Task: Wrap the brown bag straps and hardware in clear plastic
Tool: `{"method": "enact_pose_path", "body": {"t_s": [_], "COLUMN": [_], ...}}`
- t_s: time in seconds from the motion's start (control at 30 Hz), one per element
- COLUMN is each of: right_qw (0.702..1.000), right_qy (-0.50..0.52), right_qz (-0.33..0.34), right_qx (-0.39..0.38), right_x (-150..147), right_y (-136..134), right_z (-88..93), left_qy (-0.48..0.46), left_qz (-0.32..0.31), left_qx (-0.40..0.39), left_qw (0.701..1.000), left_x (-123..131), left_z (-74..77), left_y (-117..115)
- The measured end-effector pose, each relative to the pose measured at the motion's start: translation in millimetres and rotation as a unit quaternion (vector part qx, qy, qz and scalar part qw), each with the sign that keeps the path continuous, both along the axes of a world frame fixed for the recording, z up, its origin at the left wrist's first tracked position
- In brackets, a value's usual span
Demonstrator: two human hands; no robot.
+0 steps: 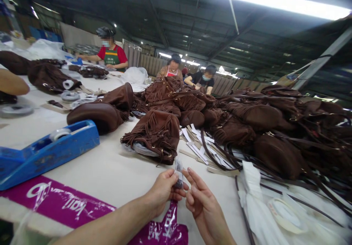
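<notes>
My left hand (165, 190) is closed, with thumb and fingers pinching a small dark piece wrapped in clear plastic (179, 169); its exact kind is hard to make out. Just right of it, my right hand (203, 203) has its index and middle fingers stretched out to the wrapping and its other fingers loosely bent. Whether those fingertips press on the plastic cannot be told. Beyond both hands lies a brown fringed bag (156, 133), clear plastic showing at its opening. Under my wrists is a shiny purple printed plastic strip (172, 219).
On the left stands a blue tape dispenser (49, 149). Brown bags (264, 127) are heaped across the back and right. Paper strips (196, 146), straps and white wrapping (254, 197) lie at right. Co-workers (114, 56) stand across the table; another person's arm (13, 83) enters at left.
</notes>
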State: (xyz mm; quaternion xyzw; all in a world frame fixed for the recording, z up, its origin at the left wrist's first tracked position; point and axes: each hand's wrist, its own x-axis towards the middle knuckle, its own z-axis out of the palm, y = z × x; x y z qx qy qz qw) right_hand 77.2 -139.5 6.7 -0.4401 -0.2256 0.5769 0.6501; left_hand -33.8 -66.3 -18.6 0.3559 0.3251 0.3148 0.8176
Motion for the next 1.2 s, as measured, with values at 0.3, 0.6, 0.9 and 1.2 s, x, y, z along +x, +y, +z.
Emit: {"method": "enact_pose_path", "body": {"t_s": [0.3, 0.6, 0.9, 1.2], "right_qw": [0.999, 0.994, 0.968, 0.871], "right_qy": [-0.016, -0.103, -0.246, -0.478], "right_qz": [-0.014, -0.038, 0.022, 0.111], "right_qx": [0.03, 0.029, -0.047, -0.006], "right_x": [-4, 0, 13, 40], "right_y": [-2, -7, -17, -44], "right_z": [-10.7, -29.3, -46.3, -13.0], "left_qy": [-0.003, 0.009, 0.025, 0.029], "left_qz": [-0.005, 0.0, -0.017, -0.085], "left_qx": [0.005, 0.009, 0.008, -0.021], "left_qw": [1.0, 1.0, 1.0, 0.996], "left_x": [0, -2, -4, -18], "left_z": [0.3, 4.3, 7.2, 7.9], "left_y": [0, -1, 1, 21]}}
